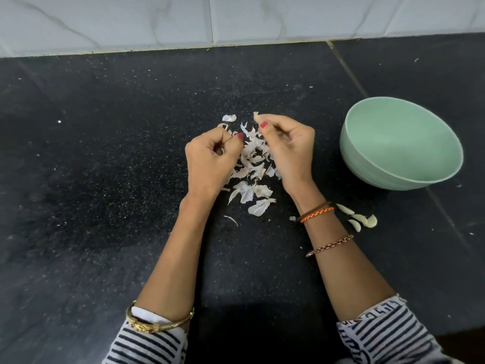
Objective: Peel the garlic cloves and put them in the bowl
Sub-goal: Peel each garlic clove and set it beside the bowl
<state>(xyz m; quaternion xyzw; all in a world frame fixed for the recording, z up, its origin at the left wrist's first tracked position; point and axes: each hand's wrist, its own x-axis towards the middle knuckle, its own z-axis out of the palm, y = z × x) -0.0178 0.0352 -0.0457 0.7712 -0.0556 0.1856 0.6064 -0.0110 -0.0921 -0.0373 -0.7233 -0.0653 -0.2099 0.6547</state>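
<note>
My right hand [288, 145] pinches a garlic clove [256, 116] between thumb and fingertips, and the clove's tip sticks up above the thumbnail. My left hand [212, 158], close to its left, has its fingers curled, and its thumb and forefinger seem to pinch a small scrap of peel [234, 133]. Both hands hover over a pile of papery garlic peels [252, 169] on the black counter. Several peeled cloves [360, 219] lie on the counter beside my right wrist. The mint-green bowl [380, 177] stands to the right, with nothing visible inside.
The counter [105, 166] is black speckled stone with loose peel flecks. A white tiled wall [236, 19] runs along its far edge. A seam in the stone [349, 69] passes behind the bowl.
</note>
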